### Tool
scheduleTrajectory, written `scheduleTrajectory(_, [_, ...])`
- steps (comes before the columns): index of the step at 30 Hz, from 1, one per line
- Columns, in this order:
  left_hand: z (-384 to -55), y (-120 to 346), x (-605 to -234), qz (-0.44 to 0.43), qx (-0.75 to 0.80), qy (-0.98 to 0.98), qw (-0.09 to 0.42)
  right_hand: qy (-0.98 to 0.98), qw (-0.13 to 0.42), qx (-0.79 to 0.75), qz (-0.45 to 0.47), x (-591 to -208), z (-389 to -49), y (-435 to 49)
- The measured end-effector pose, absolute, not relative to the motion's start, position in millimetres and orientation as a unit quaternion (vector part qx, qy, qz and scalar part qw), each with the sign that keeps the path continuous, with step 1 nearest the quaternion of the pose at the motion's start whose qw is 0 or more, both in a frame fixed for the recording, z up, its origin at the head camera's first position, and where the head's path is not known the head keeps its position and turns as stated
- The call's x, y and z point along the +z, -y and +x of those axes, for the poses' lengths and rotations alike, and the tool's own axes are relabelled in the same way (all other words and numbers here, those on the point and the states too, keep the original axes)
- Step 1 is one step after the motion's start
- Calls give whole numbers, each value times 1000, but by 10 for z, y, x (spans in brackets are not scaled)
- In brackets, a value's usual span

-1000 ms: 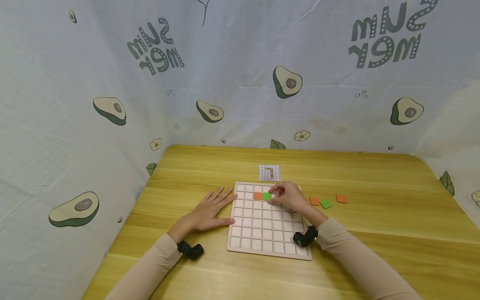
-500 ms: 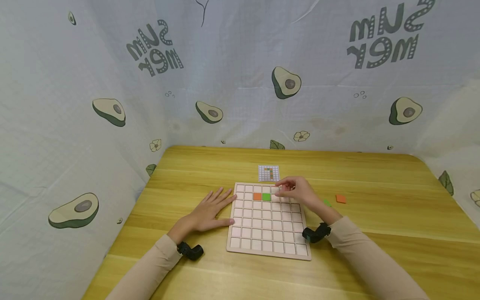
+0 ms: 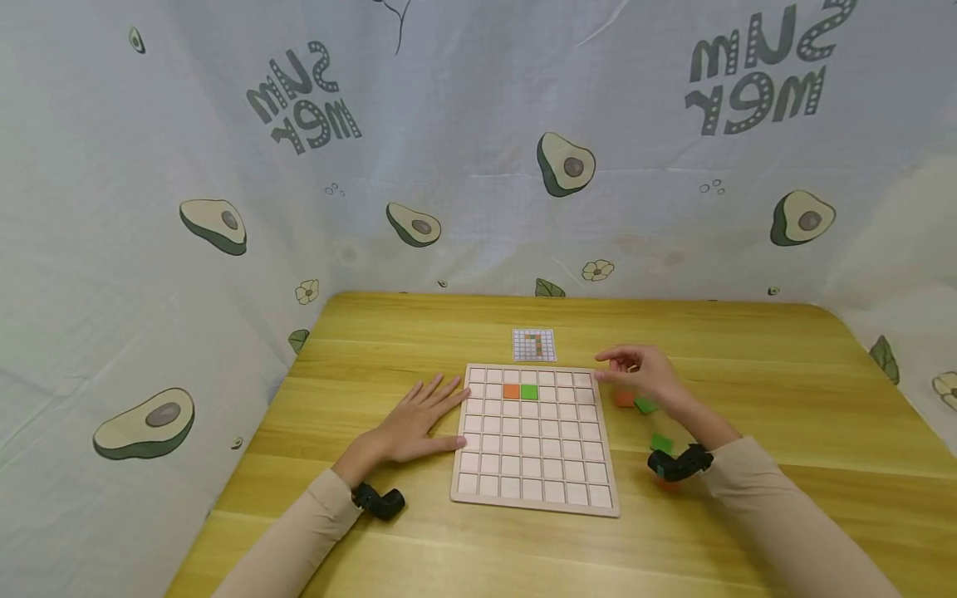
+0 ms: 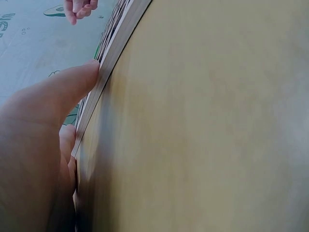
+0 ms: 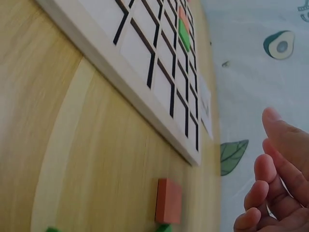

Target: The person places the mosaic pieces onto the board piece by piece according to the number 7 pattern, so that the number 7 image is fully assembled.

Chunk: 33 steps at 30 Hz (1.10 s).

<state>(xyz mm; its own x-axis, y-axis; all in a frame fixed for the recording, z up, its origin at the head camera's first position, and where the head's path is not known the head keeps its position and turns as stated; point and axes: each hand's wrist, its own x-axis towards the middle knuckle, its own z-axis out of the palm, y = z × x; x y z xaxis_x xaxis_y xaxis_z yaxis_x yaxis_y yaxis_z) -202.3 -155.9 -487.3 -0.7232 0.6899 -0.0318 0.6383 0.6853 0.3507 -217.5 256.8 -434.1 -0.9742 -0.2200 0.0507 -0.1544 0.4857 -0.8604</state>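
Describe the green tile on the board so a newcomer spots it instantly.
On the table, find the gridded board. Its second-farthest row holds an orange tile; immediately right sits the green tile, the only green one on the board.

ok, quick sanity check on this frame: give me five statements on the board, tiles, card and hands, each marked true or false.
1. The left hand touches the grid board. True.
2. Three tiles sit in the grid. False: only an orange tile and a green tile.
3. The orange tile is left of the green tile. True.
4. The pattern card lies nearer the person than the board. False: the pattern card lies past its far edge.
5. The right hand is over the board's middle. False: the right hand is by its far right corner.
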Motion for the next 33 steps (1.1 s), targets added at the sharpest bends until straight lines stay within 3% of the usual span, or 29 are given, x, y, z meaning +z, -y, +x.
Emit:
scheduleTrajectory(17, [-2019, 1552, -4871, 361, 159, -915, 84, -888, -2, -455, -60, -4430, -2006, -3242])
scheduleTrajectory(33, [-2010, 1550, -4844, 361, 155, -915, 87, -906, 10, -421, -42, -4601, -1938, -3604])
